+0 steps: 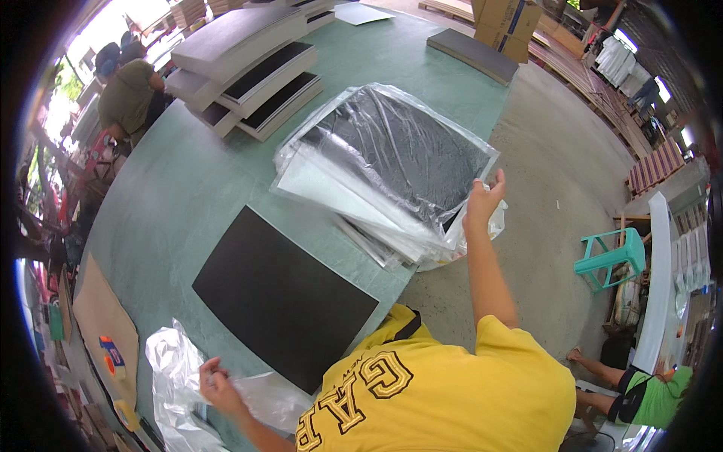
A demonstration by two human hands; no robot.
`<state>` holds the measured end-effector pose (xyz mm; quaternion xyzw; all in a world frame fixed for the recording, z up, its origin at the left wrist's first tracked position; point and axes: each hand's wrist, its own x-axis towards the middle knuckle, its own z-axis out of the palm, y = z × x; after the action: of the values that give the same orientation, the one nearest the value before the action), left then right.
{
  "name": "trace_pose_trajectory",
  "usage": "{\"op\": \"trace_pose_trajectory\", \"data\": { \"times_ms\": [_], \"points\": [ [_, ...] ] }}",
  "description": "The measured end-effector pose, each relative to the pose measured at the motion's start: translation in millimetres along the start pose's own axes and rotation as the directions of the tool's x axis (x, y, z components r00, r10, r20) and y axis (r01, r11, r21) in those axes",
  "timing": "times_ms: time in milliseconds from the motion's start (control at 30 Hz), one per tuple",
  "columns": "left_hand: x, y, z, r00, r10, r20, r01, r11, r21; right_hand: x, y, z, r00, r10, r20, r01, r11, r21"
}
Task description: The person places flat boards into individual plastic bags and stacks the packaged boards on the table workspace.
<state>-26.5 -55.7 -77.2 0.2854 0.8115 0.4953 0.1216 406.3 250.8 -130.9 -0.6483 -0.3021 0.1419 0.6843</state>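
Note:
A flat black sheet (282, 297) lies on the green tabletop in front of me. Beyond it, to the right, is a stack of dark sheets in clear plastic bags (399, 151), with pale sheets showing under the plastic. My right hand (486, 202) is at the stack's right corner, thumb and fingers apart, touching or nearly touching the plastic edge. At the lower left, my left hand (218, 386) hovers over crumpled clear plastic (173, 377). Its fingers are loosely bent and apart, with nothing clearly held.
Thick pale-and-black boards (241, 60) are piled at the far left of the table. A grey board (473, 54) lies near a cardboard box (508, 26). Brown board (105, 331) borders the left. A green stool (611, 256) stands right; people (132, 94) are nearby.

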Motion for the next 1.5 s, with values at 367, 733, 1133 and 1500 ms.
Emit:
{"op": "trace_pose_trajectory", "data": {
  "times_ms": [367,733,1133,1500],
  "points": [
    [19,97,114,0.690,0.673,0.266,-0.692,0.721,-0.028,-255,-41,56,-0.449,-0.081,0.890,-0.820,0.432,-0.375],
    [-8,-23,131,0.909,0.309,0.280,-0.388,0.874,0.294,-221,-29,29,-0.693,0.297,0.657,-0.352,0.657,-0.667],
    [-12,-35,140,0.843,0.448,0.299,-0.538,0.712,0.451,-189,-53,57,-0.449,0.438,0.779,-0.013,0.868,-0.496],
    [-38,40,129,0.781,0.123,0.612,0.031,0.971,-0.236,-199,-19,25,-0.744,0.352,0.568,-0.419,0.417,-0.807]
  ]
}}
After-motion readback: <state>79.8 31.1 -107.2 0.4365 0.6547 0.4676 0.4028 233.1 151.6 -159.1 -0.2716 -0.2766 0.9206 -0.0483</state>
